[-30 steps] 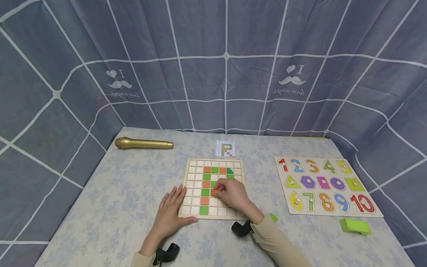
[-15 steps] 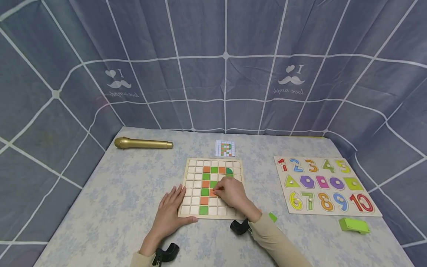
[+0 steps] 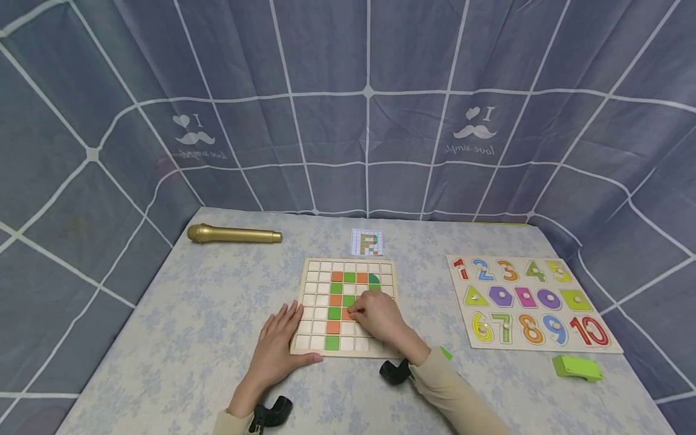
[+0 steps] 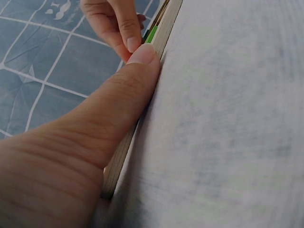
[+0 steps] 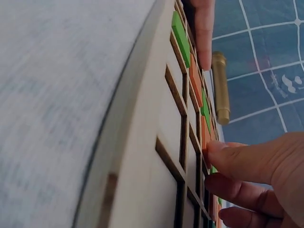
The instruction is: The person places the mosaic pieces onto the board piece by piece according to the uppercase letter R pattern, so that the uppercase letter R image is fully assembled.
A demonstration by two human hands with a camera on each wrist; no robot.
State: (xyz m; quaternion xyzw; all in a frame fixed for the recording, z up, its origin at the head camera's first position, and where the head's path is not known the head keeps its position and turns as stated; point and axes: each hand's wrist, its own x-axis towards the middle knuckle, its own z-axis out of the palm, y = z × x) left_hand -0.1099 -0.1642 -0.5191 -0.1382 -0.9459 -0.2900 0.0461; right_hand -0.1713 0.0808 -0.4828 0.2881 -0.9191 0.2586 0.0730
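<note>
A wooden grid board point(image 3: 311, 299) lies on the table, with orange and green square tiles set in some of its cells. My left hand point(image 3: 276, 347) rests along the board's left edge, fingers straight, thumb at the front left corner. Over the middle of the grid, the curled fingers and thumb of my right hand point(image 3: 380, 314) pinch an orange tile point(image 3: 345, 314) that sits in its cell. In the right wrist view the thumb point(image 5: 237, 159) touches that tile's edge. The right hand covers several cells to the right.
A small pattern card point(image 3: 367, 242) lies behind the board. The gold microphone point(image 3: 235, 234) is at the back left. A number-and-shape puzzle point(image 3: 533, 304) and a lime-green block point(image 3: 579, 368) are on the right. A green piece point(image 3: 446, 353) shows beside the right sleeve.
The orange tile, partly covered by the fingers a second ago, now sits in its cell with the right fingertips at its right side. The left hand has stayed still.
</note>
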